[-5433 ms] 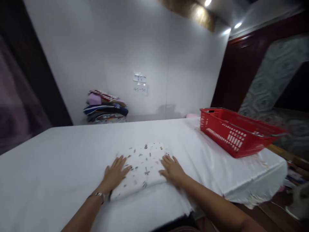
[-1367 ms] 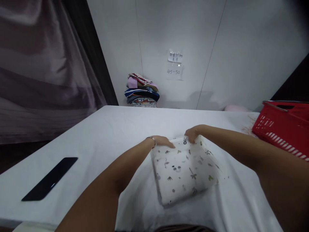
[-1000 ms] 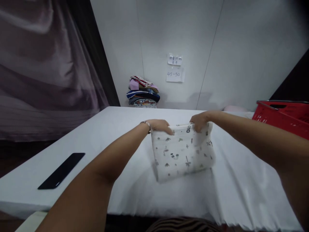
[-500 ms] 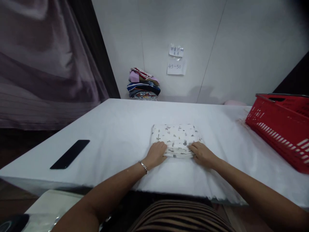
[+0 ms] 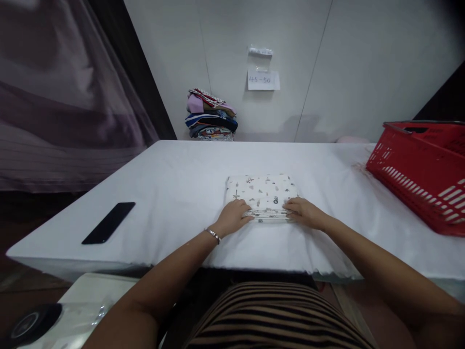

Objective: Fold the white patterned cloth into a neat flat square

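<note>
A folded white cloth [image 5: 262, 188] with small grey and dark prints lies flat on the white-covered table, its layered edge toward me. My left hand [image 5: 234, 216] grips its near left corner, thumb at the layered edge and fingers on top. At the near right corner my right hand [image 5: 304, 212] pinches the cloth in the same way. The fold layers show between the two hands. The undersides of both corners are hidden by my fingers.
A black phone [image 5: 109, 223] lies on the table [image 5: 174, 169] at the left. A red plastic basket [image 5: 417, 179] stands at the right. Behind the table's far edge is a stack of folded clothes [image 5: 211, 116]. Paper labels [image 5: 263, 80] hang on the wall.
The view has tilted down slightly, so everything sits higher in the picture except the near things. Both hands stay at the cloth's near corners, and its front layers look flatter and more even.
</note>
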Available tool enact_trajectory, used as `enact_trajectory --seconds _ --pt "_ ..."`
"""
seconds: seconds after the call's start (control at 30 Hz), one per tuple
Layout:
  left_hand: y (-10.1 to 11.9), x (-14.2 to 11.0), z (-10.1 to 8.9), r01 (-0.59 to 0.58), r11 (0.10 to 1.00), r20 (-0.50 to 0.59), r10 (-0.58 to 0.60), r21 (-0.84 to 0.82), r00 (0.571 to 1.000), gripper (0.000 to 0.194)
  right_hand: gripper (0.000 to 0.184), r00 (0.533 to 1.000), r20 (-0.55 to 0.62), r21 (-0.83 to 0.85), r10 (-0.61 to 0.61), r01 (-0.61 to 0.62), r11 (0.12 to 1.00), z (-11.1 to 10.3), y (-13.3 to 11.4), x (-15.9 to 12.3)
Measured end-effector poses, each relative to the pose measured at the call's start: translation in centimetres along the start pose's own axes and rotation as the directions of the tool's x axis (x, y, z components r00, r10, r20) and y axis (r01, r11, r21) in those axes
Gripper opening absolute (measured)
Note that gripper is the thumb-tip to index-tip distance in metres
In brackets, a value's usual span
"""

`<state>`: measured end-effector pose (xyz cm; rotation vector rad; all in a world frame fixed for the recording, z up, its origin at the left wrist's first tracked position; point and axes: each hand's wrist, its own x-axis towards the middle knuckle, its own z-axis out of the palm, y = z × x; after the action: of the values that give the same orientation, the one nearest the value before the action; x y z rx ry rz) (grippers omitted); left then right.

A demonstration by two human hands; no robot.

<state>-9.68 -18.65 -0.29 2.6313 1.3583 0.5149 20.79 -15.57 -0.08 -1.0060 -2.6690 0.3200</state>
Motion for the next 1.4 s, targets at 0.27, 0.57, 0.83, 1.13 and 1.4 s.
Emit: enact_trajectory --seconds 0.27,0.57,0.83,1.13,1.4 --pt "0.4 -0.4 -0.3 -0.014 0.998 -0.007 0.014 -0.058 1.000 0.018 0.019 0.992 -0.124 -0.009 -0.022 0.021 1.000 0.1 -0.9 -1.1" --pt "1.0 0.9 -0.2 0.064 0.990 0.060 -0.057 -0.122 0.997 0.021 0.023 0.989 -0.147 0.067 0.001 0.009 0.998 0.9 -0.7 -1.5" --pt "1.2 1.9 -0.9 0.158 0.967 0.163 -0.126 -0.198 0.978 0.022 0.023 0.994 -0.065 0.197 0.087 -0.072 0.978 0.5 -0.3 -1.0" --pt "1.6 2.3 -0.9 0.068 0.985 0.145 -0.044 -0.161 0.988 0.029 0.027 0.995 -0.014 0.063 0.101 -0.100 0.993 -0.3 -1.3 0.0" --pt "1.9 3.0 -0.6 0.102 0.988 0.159 -0.083 -0.115 0.984 0.022 0.026 0.993 0.000 0.076 0.114 -0.114 0.991 -0.5 -1.6 0.2"
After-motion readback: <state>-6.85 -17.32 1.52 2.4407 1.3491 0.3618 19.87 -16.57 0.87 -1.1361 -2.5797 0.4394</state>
